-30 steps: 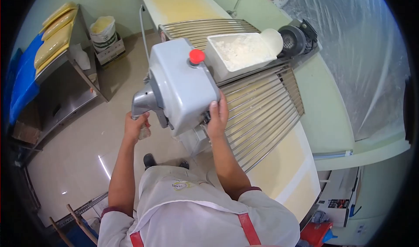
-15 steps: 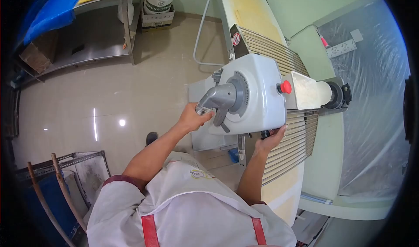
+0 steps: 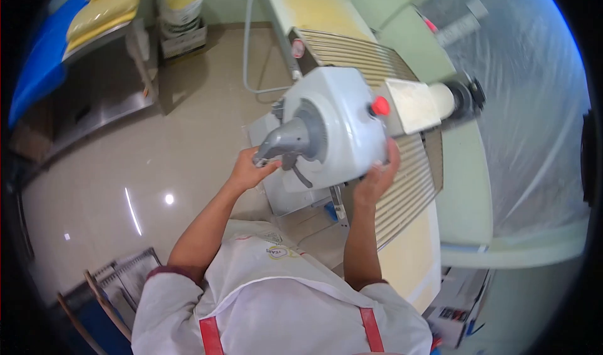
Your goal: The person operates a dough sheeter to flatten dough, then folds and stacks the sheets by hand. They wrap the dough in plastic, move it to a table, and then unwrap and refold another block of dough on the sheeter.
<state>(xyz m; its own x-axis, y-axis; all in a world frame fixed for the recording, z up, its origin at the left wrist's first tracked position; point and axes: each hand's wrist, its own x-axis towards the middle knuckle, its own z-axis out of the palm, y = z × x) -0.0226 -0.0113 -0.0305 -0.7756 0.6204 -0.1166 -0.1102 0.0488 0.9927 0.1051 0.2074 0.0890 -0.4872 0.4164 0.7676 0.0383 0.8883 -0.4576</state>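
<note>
A dough sheeter stands in front of me, with a rounded white housing (image 3: 352, 123) and a grey dial (image 3: 317, 132) on its near side. My left hand (image 3: 246, 172) is wrapped round the end of the grey lever handle (image 3: 286, 138) that juts from the dial. Against the lower right side of the housing rests my right hand (image 3: 377, 180), its fingers stretched upward and slightly blurred. Above those fingertips sits a red push button (image 3: 379, 106), apart from them. A thin dark lever (image 3: 301, 176) hangs below the handle.
Wire guards (image 3: 402, 192) cover the yellowish belt (image 3: 408, 267) on both sides of the housing. A steel table (image 3: 94, 129) with yellow packs (image 3: 110, 10) stands at the left. Behind it are a white sack (image 3: 182, 10) and a plastic sheet (image 3: 521, 135) hangs at the right.
The view has shifted, so the machine appears further left. My right hand has moved from beneath the housing up along its side. My left hand has stayed on the handle.
</note>
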